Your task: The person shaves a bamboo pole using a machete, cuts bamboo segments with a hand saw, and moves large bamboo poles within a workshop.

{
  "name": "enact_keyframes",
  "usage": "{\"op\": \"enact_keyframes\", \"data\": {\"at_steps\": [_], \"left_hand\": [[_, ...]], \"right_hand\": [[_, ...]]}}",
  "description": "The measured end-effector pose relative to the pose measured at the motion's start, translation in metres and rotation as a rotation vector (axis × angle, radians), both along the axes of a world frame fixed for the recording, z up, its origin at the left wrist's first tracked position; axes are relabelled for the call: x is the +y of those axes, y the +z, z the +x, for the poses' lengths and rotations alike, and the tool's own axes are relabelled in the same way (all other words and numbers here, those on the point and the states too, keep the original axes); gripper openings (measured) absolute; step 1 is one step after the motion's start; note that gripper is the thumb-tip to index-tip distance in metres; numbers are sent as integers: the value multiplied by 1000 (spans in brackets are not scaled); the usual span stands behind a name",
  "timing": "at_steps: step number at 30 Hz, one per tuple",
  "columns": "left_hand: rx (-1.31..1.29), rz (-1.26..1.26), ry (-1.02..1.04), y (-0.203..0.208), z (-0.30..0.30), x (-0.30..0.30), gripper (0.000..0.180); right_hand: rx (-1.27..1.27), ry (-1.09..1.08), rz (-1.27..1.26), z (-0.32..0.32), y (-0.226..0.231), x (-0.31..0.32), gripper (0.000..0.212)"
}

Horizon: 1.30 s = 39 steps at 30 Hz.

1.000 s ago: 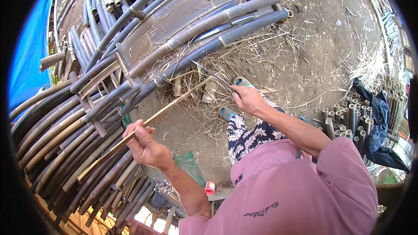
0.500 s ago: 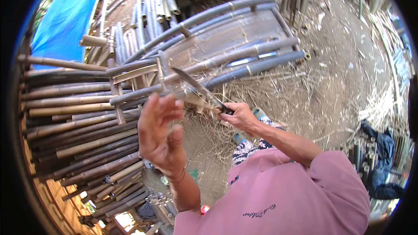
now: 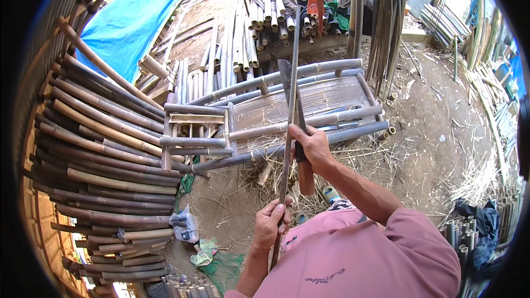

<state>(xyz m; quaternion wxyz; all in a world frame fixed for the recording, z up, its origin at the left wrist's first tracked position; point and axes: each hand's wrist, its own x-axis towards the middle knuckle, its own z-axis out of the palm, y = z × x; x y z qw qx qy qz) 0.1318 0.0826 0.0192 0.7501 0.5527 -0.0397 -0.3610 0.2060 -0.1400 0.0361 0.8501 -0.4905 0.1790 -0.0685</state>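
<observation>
A long, thin bamboo strip (image 3: 293,72) stands nearly upright in front of me, its lower end near my shirt. My left hand (image 3: 269,223) is closed around its lower part. My right hand (image 3: 313,146) grips a machete (image 3: 300,113) with a dark blade, its brown wooden handle showing below the fist. The blade points up and away, crossing close behind the strip. Fingers of the right hand also touch the strip; whether blade and strip touch, I cannot tell. Beyond both hands lies a low bamboo bench (image 3: 326,96) with a slatted top.
Stacked bamboo poles (image 3: 118,187) fill the left side. More cut poles (image 3: 265,22) lie behind the bench, near a blue tarp (image 3: 132,30). Shavings (image 3: 353,160) litter the ground. Upright poles (image 3: 386,27) stand far right of the bench; a plastic bag (image 3: 185,225) lies by the stack.
My left hand, raised with fingers apart before, has come down and closed on the bamboo strip. The machete has swung from pointing up-left to nearly upright. The view has tilted farther out.
</observation>
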Motion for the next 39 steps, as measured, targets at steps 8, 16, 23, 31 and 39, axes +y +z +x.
{"op": "enact_keyframes", "data": {"at_steps": [8,16,23,31,39], "left_hand": [[275,-232,186,18,0,8,42],[455,-567,146,12,19,7,40],[453,-408,222,26,11,-3,37],[451,-282,133,31,-15,2,41],[409,-242,127,29,-22,7,40]], "right_hand": [[-191,-134,-1123,-17,-37,-34,53],[-420,369,-1564,-32,-17,2,43],[-424,332,-1595,-17,-10,0,50],[-234,164,-1601,-2,-14,-32,47],[-473,259,-1648,-7,-17,-33,48]]}}
